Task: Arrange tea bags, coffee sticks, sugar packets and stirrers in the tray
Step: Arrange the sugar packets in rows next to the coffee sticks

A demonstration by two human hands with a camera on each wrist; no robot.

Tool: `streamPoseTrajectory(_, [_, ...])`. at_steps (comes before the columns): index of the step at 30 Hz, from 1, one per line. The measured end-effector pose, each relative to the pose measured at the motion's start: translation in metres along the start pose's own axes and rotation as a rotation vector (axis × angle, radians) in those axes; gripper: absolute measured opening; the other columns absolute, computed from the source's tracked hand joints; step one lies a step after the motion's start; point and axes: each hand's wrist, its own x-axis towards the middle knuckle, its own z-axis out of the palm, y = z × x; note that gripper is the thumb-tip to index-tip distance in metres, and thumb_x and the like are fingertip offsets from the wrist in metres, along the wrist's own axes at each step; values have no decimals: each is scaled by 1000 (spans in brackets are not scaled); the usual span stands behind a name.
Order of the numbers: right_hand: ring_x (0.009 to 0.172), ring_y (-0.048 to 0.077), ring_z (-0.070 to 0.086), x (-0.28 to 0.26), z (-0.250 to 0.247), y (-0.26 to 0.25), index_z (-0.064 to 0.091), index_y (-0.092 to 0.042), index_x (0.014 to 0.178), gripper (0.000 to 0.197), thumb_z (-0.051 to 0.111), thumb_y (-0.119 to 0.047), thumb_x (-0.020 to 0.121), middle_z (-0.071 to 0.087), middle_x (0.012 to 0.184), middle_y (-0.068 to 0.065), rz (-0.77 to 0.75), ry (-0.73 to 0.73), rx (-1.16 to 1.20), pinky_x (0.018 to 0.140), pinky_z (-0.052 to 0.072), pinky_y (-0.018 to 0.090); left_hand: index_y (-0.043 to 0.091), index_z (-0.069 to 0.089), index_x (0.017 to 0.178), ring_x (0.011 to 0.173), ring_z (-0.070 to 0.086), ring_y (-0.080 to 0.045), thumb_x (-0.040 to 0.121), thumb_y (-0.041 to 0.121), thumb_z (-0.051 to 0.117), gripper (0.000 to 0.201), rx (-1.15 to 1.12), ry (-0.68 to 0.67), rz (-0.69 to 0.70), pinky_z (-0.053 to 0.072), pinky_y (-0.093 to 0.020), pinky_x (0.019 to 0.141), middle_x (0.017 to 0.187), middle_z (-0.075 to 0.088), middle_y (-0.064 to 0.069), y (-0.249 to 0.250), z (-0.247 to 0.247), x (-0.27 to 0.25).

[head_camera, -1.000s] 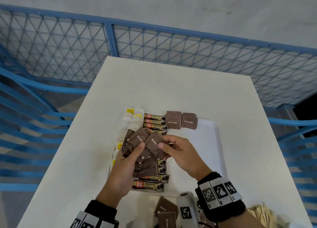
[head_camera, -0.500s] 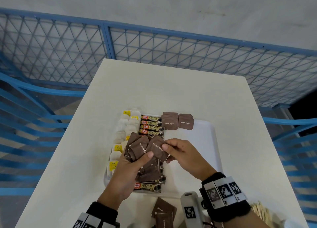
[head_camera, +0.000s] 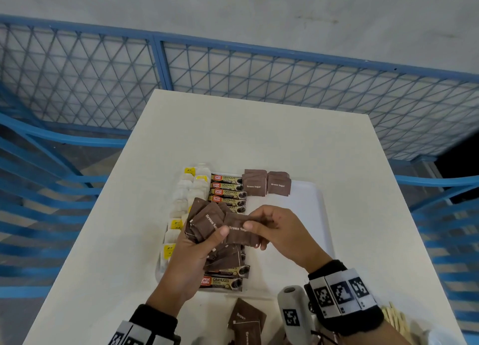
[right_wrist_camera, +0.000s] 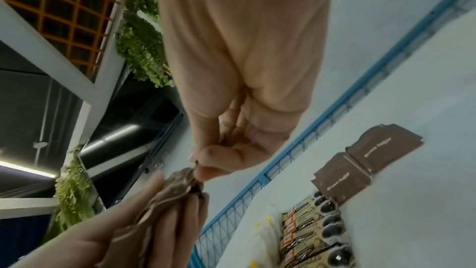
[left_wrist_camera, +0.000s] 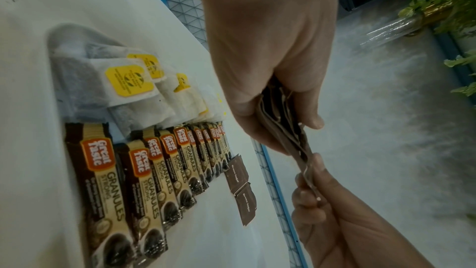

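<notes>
My left hand (head_camera: 207, 237) grips a fanned bunch of brown sugar packets (head_camera: 204, 220) above the white tray (head_camera: 311, 215). My right hand (head_camera: 261, 228) pinches one brown sugar packet (head_camera: 239, 232) at the right side of that bunch. In the left wrist view the left hand (left_wrist_camera: 273, 109) clamps the packet stack (left_wrist_camera: 280, 122), and the right hand's fingers (left_wrist_camera: 306, 189) pinch its lower end. The tray holds a row of tea bags (head_camera: 191, 189) at left, coffee sticks (head_camera: 226, 189) beside them, and two small stacks of sugar packets (head_camera: 267, 184) at the far edge.
More loose sugar packets (head_camera: 246, 321) lie on the white table (head_camera: 259, 129) near its front edge. A bundle of wooden stirrers (head_camera: 394, 318) shows at the lower right. A blue mesh railing (head_camera: 259, 85) surrounds the table. The tray's right half is bare.
Both hands have risen slightly over the tray. The right hand has drawn one packet out to the right of the bunch held by the left hand.
</notes>
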Motion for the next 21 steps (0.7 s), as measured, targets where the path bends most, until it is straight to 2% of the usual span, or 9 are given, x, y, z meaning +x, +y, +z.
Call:
streamPoseTrajectory(2, [53,19,56,0,3,0,65,-11,85,4,66,-8,83,64,64,-1,4,35,43,48,47,21,7,61,114,90,69,-28,71,8,67,44,-4,17,13,58,-38,62,99,72,-12,0,2,0])
streamPoseTrajectory(4, [56,15,55,-1,5,1,64,-9,90,9,66,-5,82,63,69,2,31,71,133,51,47,20,4,61,113,90,69,-29,76,2,65,37,-21,54,22,58,-37,59,100,71,-14,0,3,1])
streamPoseTrajectory(7, [64,12,61,-5,9,5,63,-9,94,16,65,0,81,62,72,3,95,46,277,57,50,20,10,65,105,77,70,-25,82,-3,61,26,-42,99,37,54,-31,48,85,74,-5,1,4,0])
streamPoseTrajectory(11, [65,12,64,-5,12,10,64,-5,93,11,62,0,84,66,77,8,152,44,308,60,52,21,3,60,115,67,66,-27,83,-2,60,32,-41,114,48,45,-23,37,89,68,-15,4,4,-1])
streamPoseTrajectory(15, [66,11,62,0,7,13,62,-6,89,6,58,-2,87,66,79,9,162,58,275,61,52,20,8,60,117,74,67,-27,83,1,61,34,-39,92,27,51,-28,43,95,69,-14,0,2,2])
streamPoseTrajectory(17, [66,10,62,4,-3,17,60,-7,89,5,57,-2,88,67,77,6,165,85,237,62,51,20,9,63,109,77,67,-26,83,1,61,28,-50,85,14,53,-30,47,92,69,-12,-1,-1,4])
streamPoseTrajectory(19, [66,10,61,11,-18,25,59,-8,88,6,57,-2,89,67,76,4,169,161,172,61,50,19,10,65,100,80,69,-23,81,2,61,21,-57,70,5,56,-35,55,86,71,-8,-2,-6,5])
streamPoseTrajectory(21, [65,13,59,20,-35,37,58,-9,85,10,57,1,88,65,75,4,187,289,143,58,49,17,10,65,98,80,71,-22,78,6,62,21,-55,68,3,56,-37,57,86,72,-8,-4,-11,6])
